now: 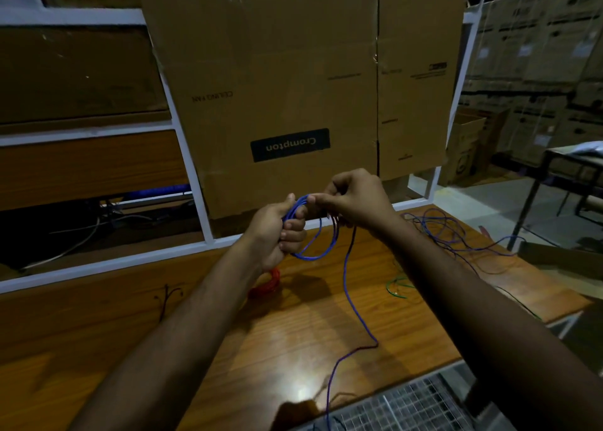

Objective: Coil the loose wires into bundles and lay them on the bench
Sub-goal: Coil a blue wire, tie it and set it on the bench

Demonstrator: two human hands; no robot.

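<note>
My left hand is fisted around a round coil of thin, glossy blue wire, held above the glossy wood-grain bench. My right hand pinches the coil's top, fingers curled; the wire's loose tail hangs down and snakes across the bench. A red bundle lies below my left wrist; tangled wires sprawl at right.

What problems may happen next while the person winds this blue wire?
1. The free tail of the blue wire runs down over the bench edge; it may catch there and jerk the coil out of the left hand.
2. The tangled wires lie close under the right hand; the tail could pull them along.
3. The orange bundle lies just below the coil and might get knocked.
</note>
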